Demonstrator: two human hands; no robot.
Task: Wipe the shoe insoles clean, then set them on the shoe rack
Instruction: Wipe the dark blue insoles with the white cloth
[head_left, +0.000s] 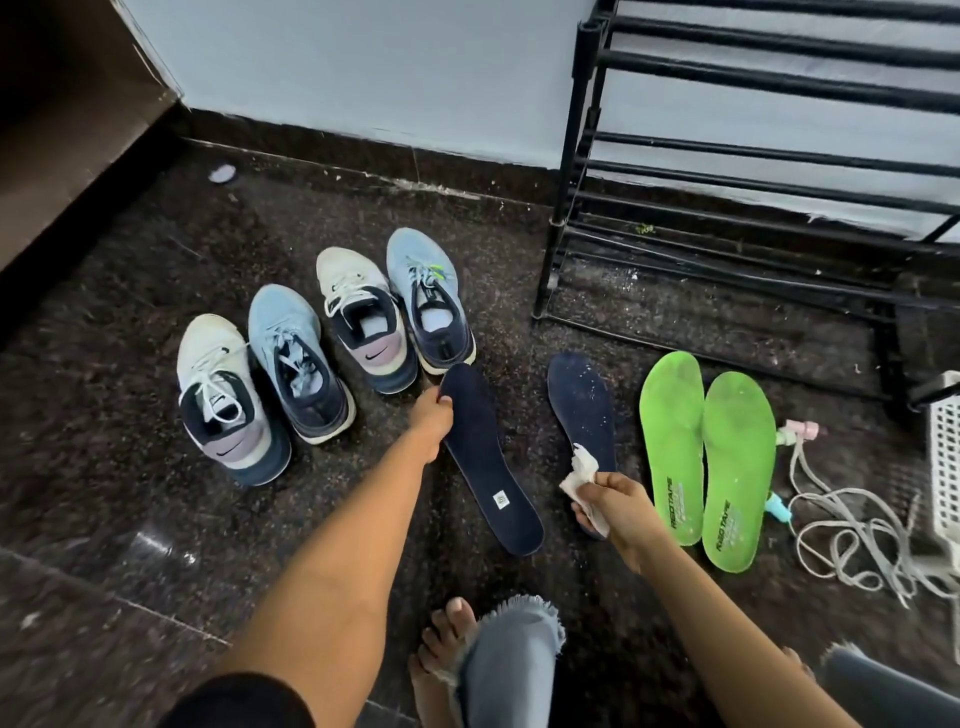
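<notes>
We look down on a dark, polished, speckled stone floor (130, 467) that meets a pale wall (363, 62) along a dark skirting. At far right stands one shoe rack (570, 156) of black round tubes, its rails running off the right edge. Four laced shoes sit in a row at left with their toes to the wall: two white shoes (218, 384) with navy heels, alternating with two blue shoes (296, 358) of knit fabric.

Four flat, foot-shaped insoles lie on the floor in front of the rack. The two green insoles (670, 447) lie side by side, touching, with printed heels. The right navy insole (584, 410) is flecked with white specks. The left navy insole (488, 467) is in the left hand (431, 415), whose fingers curl round its far toe end just near the shoes.

One pale cord (852, 525) loops loosely beside a white slotted basket (943, 457) at the right edge. The right hand (618, 504) pinches one crumpled white tissue (584, 478) over the right navy insole's heel.

Bare floor shows between the shoes and the rack, and between the two navy insoles.
</notes>
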